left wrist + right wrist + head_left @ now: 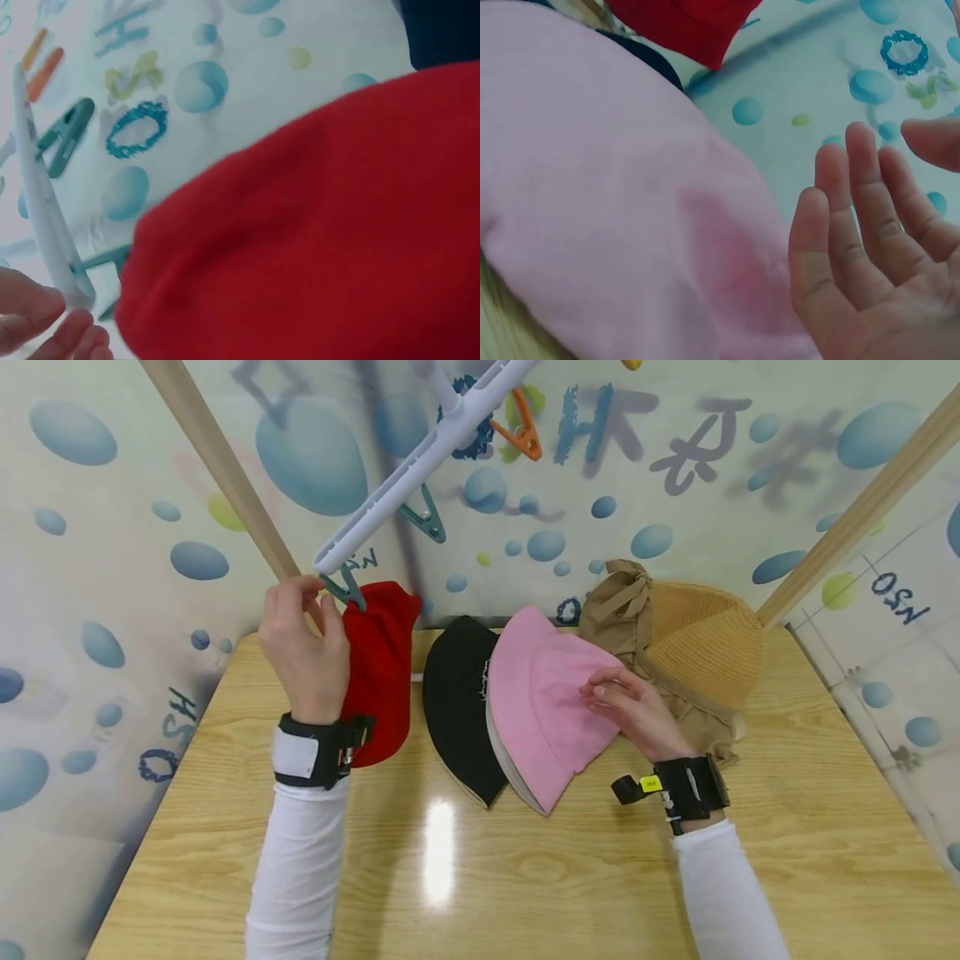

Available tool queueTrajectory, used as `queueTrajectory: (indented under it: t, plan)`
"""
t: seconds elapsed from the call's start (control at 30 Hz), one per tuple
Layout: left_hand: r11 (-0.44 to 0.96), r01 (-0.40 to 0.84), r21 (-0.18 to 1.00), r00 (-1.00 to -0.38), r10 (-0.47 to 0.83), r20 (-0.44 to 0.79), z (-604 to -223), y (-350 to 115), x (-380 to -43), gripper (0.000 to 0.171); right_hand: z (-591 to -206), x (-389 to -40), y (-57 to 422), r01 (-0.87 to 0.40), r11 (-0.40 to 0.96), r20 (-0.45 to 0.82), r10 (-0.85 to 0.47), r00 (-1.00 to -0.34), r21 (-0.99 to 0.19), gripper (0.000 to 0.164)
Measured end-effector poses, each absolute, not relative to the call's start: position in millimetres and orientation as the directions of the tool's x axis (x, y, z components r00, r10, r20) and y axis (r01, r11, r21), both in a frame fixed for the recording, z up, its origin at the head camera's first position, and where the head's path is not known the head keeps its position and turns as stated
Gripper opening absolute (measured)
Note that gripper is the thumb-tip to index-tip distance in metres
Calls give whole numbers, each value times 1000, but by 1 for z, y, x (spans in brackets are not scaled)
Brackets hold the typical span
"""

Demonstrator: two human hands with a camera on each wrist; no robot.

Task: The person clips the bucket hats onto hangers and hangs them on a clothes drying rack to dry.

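My left hand (306, 639) is raised beside the lower end of a white hanger bar (405, 477), next to a teal clip (347, 589). In the left wrist view, a small gap shows between the thumb and fingertips, right at the bar's end (73, 289). The clip overlaps the top of a red cap (378, 677), which stands upright just right of this hand. My right hand (633, 706) hovers over the right side of a pink bucket hat (551, 693), its fingers loosely extended and holding nothing, as the right wrist view (877, 255) shows.
A black bucket hat (461, 710) lies partly under the pink one. At the right, a straw-coloured hat with a brown bow (705, 635) sits on the wooden table (555, 877). Another teal clip (427, 522) and an orange clip (521, 431) hang along the bar. Wooden poles (225, 468) rise at both sides.
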State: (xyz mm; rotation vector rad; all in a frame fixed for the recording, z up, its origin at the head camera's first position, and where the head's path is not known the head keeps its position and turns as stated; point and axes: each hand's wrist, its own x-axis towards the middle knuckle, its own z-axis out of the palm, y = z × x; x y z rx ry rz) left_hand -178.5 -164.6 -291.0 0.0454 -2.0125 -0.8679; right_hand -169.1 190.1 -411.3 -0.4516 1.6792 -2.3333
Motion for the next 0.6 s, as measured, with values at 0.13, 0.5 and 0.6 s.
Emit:
queueTrajectory:
  t: [0.13,0.5,0.6]
  plan:
    - [754,323,572,-564,-333,756,-288,-156,-173,20,-415,-167,199,9,-289,103,-369,-924,-957,17]
    - [743,424,517,-537,-253,805,-287,-136,-166,23,-425,-161,207,34,-224,55,-380,-923,-974,23]
    - [742,433,512,-550,-232,802,-289,-130,-165,22,-425,-161,208,31,-224,59,-385,-921,-974,24]
